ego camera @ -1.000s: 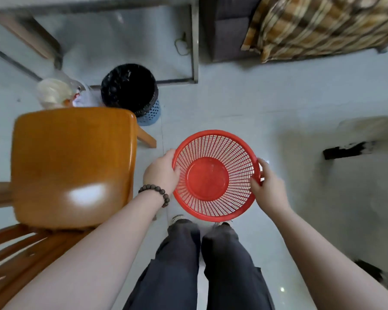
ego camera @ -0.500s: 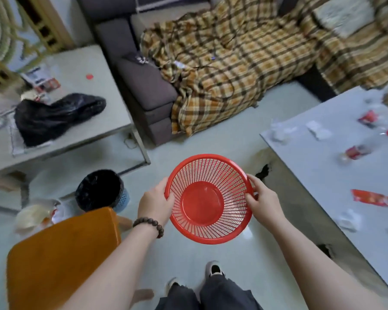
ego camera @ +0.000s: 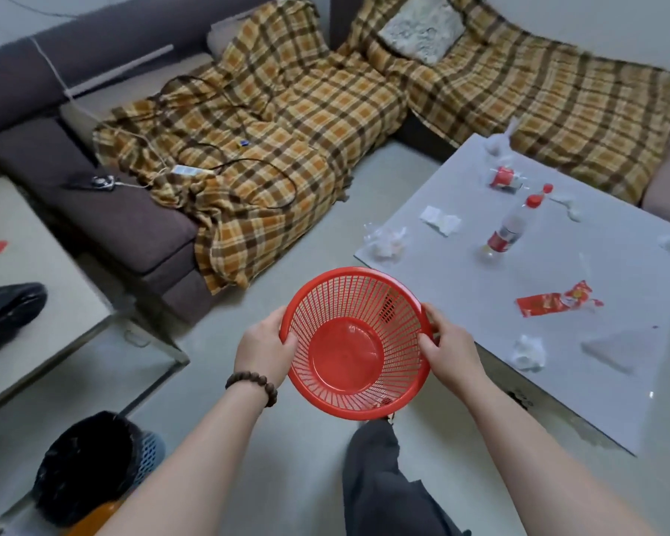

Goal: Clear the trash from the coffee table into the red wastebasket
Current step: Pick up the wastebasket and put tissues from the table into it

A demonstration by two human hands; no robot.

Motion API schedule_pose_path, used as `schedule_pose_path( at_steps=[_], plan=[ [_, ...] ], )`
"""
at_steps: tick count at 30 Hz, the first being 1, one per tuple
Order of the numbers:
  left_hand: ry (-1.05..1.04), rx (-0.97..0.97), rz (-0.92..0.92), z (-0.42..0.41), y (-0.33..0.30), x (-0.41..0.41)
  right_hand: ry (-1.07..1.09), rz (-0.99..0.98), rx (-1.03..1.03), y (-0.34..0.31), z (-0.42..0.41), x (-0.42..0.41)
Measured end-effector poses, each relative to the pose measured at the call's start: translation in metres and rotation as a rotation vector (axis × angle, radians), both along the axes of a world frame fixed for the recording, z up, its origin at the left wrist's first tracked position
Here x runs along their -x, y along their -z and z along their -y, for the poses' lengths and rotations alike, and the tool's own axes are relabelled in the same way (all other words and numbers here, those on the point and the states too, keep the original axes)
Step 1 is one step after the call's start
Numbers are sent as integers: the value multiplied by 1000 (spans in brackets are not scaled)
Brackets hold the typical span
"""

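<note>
I hold the red wastebasket (ego camera: 349,357), an empty slatted plastic basket, in mid-air above the floor. My left hand (ego camera: 264,348) grips its left rim and my right hand (ego camera: 447,350) grips its right rim. To the right is the grey coffee table (ego camera: 557,342). On it lie a clear bottle with a red cap (ego camera: 507,234), a red wrapper (ego camera: 554,301), a small red cup (ego camera: 501,176), crumpled white tissues (ego camera: 527,353), a plastic bag with tissue (ego camera: 385,241) and a white paper scrap (ego camera: 439,220).
A dark sofa with a plaid blanket (ego camera: 279,141) and cables runs along the back. A second table (ego camera: 43,303) with a black bag (ego camera: 4,311) stands at left. A black-lined bin (ego camera: 90,470) sits at lower left. My leg (ego camera: 380,481) is below the basket.
My view has lifted from the floor and chair and swung right, bringing the coffee table and its trash fully into sight. Both hands kept their grip on the basket.
</note>
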State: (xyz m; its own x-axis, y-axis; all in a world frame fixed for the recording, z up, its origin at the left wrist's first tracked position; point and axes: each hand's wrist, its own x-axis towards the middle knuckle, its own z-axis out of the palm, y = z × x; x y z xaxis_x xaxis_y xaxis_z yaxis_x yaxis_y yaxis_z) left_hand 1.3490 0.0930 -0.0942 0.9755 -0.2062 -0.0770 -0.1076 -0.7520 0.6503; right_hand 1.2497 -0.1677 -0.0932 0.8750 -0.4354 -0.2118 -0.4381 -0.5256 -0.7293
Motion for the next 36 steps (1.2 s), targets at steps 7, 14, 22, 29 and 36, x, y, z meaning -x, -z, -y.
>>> schedule_pose_path(
  at_steps=[7, 14, 22, 29, 36],
  plan=[
    [31, 29, 25, 91, -9, -113, 29, 47, -19, 11, 90, -111],
    [0, -10, 17, 143, -19, -202, 1, 31, -39, 15, 148, -205],
    [-37, -51, -31, 164, -16, -278, -14, -6, -135, 31, 162, -283],
    [17, -82, -65, 176, 3, -361, 69, -81, -212, 58, 157, -343],
    [121, -182, -107, 187, 27, -443, 254, -300, -243, 93, 156, -372]
  ],
)
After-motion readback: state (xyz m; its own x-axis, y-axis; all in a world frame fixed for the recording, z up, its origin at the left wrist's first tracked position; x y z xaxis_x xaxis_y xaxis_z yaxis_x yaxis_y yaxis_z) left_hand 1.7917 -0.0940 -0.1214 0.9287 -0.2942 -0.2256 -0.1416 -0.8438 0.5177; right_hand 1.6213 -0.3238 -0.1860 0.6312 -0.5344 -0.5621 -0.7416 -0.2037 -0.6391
